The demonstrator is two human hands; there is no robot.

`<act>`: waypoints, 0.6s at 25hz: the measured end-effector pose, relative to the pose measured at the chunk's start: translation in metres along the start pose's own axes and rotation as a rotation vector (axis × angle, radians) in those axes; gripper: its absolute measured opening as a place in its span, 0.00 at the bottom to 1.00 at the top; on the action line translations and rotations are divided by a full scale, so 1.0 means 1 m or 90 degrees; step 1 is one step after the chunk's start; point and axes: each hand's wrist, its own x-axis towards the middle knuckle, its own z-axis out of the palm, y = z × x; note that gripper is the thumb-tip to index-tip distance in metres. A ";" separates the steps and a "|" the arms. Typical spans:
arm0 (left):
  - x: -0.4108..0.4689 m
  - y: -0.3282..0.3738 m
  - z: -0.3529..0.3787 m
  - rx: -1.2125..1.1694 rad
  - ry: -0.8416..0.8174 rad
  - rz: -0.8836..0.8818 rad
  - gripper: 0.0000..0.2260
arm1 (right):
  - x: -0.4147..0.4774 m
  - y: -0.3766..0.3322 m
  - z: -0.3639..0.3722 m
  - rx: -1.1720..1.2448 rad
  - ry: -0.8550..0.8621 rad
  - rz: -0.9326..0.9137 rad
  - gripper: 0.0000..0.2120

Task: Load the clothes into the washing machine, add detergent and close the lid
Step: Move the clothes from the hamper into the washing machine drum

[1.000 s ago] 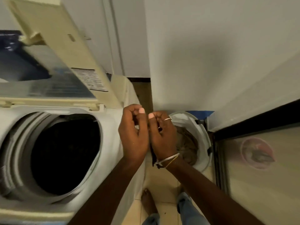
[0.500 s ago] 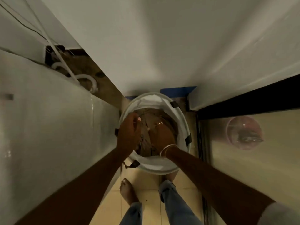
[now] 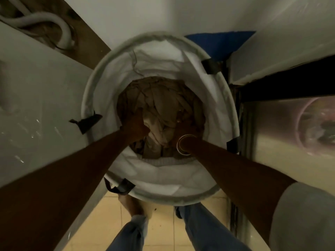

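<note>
A round white laundry hamper (image 3: 101, 98) stands on the floor below me, with crumpled brown clothes (image 3: 163, 105) at its bottom. Both my arms reach down into it. My left hand (image 3: 135, 127) is at the left of the pile, its fingers curled into a fold of the brown cloth. My right hand (image 3: 188, 130), with bangles on the wrist, is sunk into the right side of the pile, and its fingers are hidden by the fabric. The washing machine's white side panel (image 3: 36, 105) is on the left; its tub is out of view.
A grey drain hose (image 3: 54, 20) lies behind the machine at top left. A blue object (image 3: 217, 42) sits behind the hamper against the white wall. A dark-framed shiny panel (image 3: 282, 142) stands close on the right. My feet and jeans (image 3: 130, 232) are on the yellow floor tiles.
My view has swung from the open washing machine down to the hamper. Both hands have gone from chest height down into the hamper and onto the brown clothes.
</note>
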 end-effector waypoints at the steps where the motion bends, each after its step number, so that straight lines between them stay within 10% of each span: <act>1: -0.002 -0.004 0.004 -0.039 0.004 -0.005 0.43 | 0.000 0.000 -0.002 -0.017 0.008 -0.016 0.48; 5: -0.032 0.008 -0.019 -0.132 -0.019 0.012 0.37 | -0.017 -0.005 -0.050 0.126 0.075 -0.030 0.22; 10: -0.083 0.031 -0.059 0.051 -0.093 0.264 0.69 | -0.084 -0.033 -0.112 0.386 0.134 0.006 0.14; 15: -0.150 0.067 -0.089 -0.120 0.047 0.329 0.49 | -0.173 -0.044 -0.131 0.457 0.347 -0.193 0.12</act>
